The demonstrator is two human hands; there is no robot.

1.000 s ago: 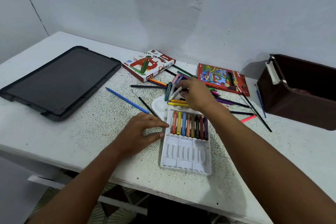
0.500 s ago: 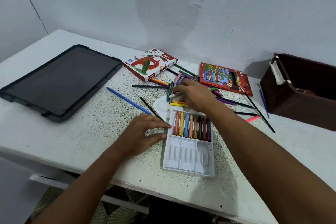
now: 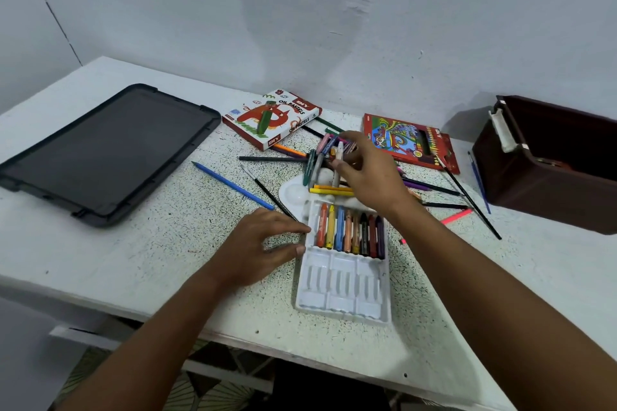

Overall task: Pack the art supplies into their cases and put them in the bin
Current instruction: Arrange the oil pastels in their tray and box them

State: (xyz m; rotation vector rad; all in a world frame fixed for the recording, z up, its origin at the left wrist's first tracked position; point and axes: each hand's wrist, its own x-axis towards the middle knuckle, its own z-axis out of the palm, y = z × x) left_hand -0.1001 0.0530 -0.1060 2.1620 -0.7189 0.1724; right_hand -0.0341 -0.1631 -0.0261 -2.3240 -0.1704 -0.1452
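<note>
My left hand [image 3: 263,245] rests fingers spread, loosely open, against the left edge of the white pastel tray [image 3: 344,280], bracing it. The tray's far row holds eight oil pastels [image 3: 350,232]; its near slots are empty. My right hand [image 3: 370,177] pinches a white pastel [image 3: 339,160] over the loose pile. Risk, I judge: my forearm crossing the tray could knock seated pastels loose. The brown bin [image 3: 547,160] sits far right.
</note>
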